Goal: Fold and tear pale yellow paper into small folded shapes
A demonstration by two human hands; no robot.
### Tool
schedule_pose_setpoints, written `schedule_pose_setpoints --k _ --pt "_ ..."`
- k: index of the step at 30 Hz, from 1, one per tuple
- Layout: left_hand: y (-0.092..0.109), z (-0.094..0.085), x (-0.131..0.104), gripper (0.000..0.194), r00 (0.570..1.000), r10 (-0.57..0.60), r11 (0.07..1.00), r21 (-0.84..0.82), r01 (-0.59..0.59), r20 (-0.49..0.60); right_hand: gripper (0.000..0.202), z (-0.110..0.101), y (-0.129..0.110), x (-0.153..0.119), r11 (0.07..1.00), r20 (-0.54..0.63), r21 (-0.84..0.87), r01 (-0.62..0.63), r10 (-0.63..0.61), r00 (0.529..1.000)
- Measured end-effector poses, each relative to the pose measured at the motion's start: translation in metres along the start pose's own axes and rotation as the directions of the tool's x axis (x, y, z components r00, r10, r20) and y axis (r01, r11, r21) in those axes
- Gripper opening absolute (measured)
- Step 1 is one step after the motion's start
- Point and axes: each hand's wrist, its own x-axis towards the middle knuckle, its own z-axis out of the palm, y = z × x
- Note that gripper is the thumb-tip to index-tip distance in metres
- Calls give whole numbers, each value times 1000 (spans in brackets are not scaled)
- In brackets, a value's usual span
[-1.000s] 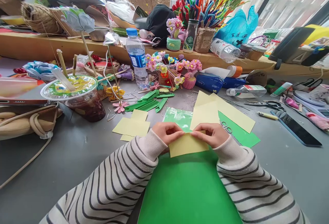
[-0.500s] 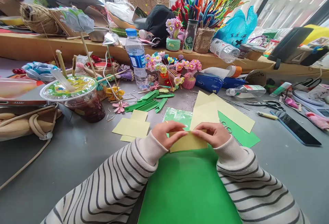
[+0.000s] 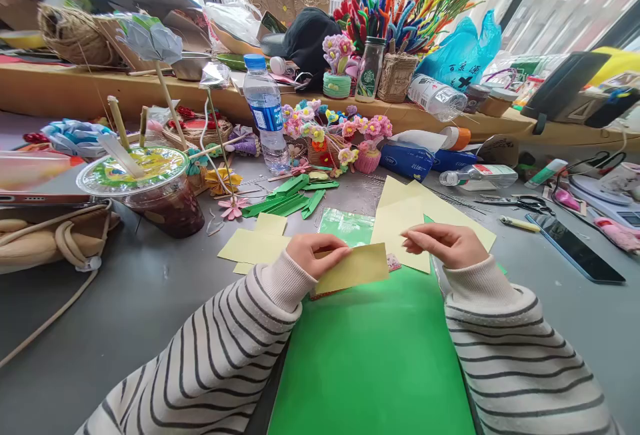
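Observation:
A small yellow paper piece (image 3: 357, 270) is pinched at its upper left between the thumb and fingers of my left hand (image 3: 320, 255). It is held above the far end of a large green sheet (image 3: 370, 362). My right hand (image 3: 445, 243) is off to the right of that piece, over larger yellow sheets (image 3: 400, 218), with thumb and fingertips pressed together. Whether anything small is between them cannot be made out. Cut yellow pieces (image 3: 255, 246) lie to the left of my left hand. Folded green strips (image 3: 285, 198) sit beyond them.
A lidded cup of dark drink (image 3: 165, 202) stands at the left, near a water bottle (image 3: 265, 115). Scissors (image 3: 533, 204) and a phone (image 3: 575, 248) lie at the right. Crochet flowers (image 3: 335, 132) stand behind, below a crowded ledge (image 3: 200, 96).
My right hand has let go of the small yellow paper and moved right. My left hand still holds it and has shifted slightly left; the paper is now more tilted.

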Motion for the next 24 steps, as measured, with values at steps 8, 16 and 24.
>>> schedule_pose_setpoints --k 8,16,24 --pt "3 7 -3 16 999 -24 996 -81 27 38 21 33 6 -4 982 193 -111 153 -130 973" --pt "-4 -11 2 22 973 -231 887 -416 200 -24 21 0 3 1 983 79 -177 58 -44 996" --pt "5 -1 -1 21 998 24 992 -124 -30 -50 15 18 1 -3 981 156 -132 144 -123 980"
